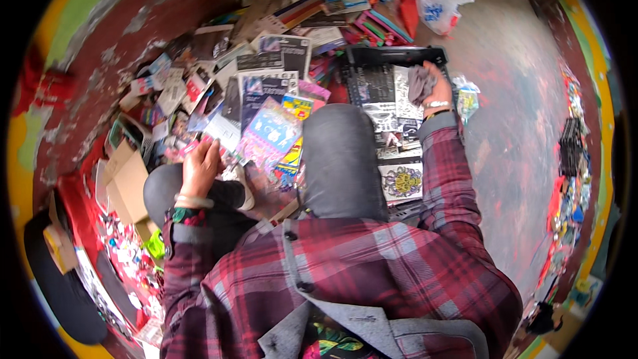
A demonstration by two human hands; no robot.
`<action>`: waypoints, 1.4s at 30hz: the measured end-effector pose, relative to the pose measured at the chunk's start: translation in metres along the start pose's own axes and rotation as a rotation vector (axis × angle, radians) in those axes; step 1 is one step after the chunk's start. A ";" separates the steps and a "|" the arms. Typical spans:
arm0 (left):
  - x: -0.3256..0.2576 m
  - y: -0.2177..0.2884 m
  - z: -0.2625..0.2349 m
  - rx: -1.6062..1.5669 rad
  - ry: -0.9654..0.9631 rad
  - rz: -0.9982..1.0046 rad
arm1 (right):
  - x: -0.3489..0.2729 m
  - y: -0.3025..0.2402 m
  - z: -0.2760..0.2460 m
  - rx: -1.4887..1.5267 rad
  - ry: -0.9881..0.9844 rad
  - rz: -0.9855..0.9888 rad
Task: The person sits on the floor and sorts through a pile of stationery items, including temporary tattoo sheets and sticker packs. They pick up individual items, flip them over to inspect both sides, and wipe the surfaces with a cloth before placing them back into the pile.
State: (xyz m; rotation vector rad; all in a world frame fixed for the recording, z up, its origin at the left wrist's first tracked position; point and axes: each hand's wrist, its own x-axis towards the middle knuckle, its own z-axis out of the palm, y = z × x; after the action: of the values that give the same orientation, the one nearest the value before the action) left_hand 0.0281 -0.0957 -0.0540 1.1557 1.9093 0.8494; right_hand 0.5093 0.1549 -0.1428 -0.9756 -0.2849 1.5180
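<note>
Holding a crumpled gray cloth [419,85], the right grip [438,90] is squeezing it over the far right part of a black plastic crate [392,57]. Black-and-white picture sheets [381,118] are lying in the crate. The left grip [201,167] is bending its fingers near a messy pile of papers [174,90]; I cannot tell if it is holding anything. A blue and pink sheet [271,130] is lying between the left grip and the dark knee [340,153]. A white plastic bag [439,8] is resting on the floor [512,113] past the crate.
</note>
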 end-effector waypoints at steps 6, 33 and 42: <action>-0.002 -0.003 -0.006 -0.094 0.054 -0.057 | -0.111 0.001 0.224 -0.056 -0.565 -0.063; 0.125 -0.275 0.113 0.516 -0.005 -0.371 | -0.124 0.115 0.282 -0.275 -0.364 0.334; 0.135 -0.273 0.107 0.460 -0.179 -0.535 | -0.125 0.112 0.281 -0.294 -0.356 0.361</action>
State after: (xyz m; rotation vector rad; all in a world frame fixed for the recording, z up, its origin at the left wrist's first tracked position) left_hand -0.0414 -0.0583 -0.3664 0.8562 2.1678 0.0155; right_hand 0.2197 0.1158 0.0036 -1.0191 -0.6255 2.0243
